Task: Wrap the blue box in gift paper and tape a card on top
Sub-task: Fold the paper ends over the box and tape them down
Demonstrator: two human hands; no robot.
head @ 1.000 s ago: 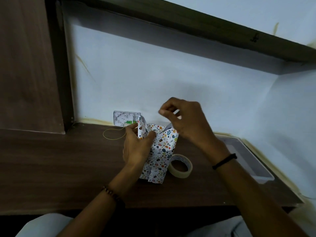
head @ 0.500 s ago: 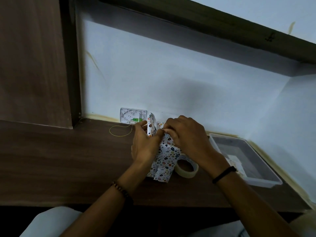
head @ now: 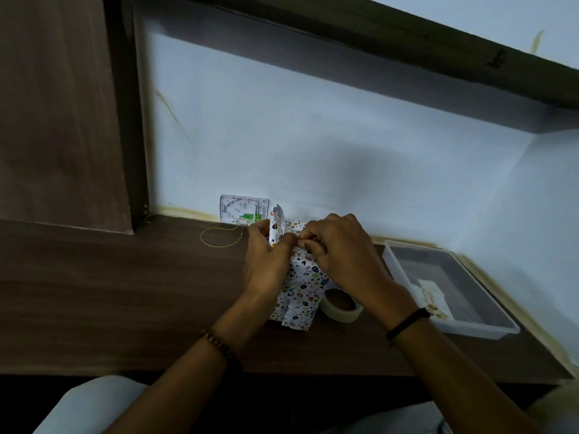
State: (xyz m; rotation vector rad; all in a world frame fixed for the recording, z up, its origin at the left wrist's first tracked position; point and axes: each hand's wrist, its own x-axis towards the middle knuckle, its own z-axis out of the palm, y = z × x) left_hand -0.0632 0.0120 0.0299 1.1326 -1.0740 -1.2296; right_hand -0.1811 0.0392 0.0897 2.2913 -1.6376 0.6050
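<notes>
Pale wall (head: 313, 136) above a dark wooden desk (head: 109, 292). From my remote station I read, in descending size: a clear plastic tray (head: 488, 327) at far right; left hand (head: 266, 264), fingers curled round the left side of the gift paper (head: 302, 286); right hand (head: 341, 255), fingertips pinching a fold at its top. The paper hides the blue box, which stands mid-desk. A tape roll (head: 340, 311) sits just beside its right base. A patterned card (head: 242, 208) leans on the wall behind, and a yellow string loop (head: 219, 244) lies to the left.
</notes>
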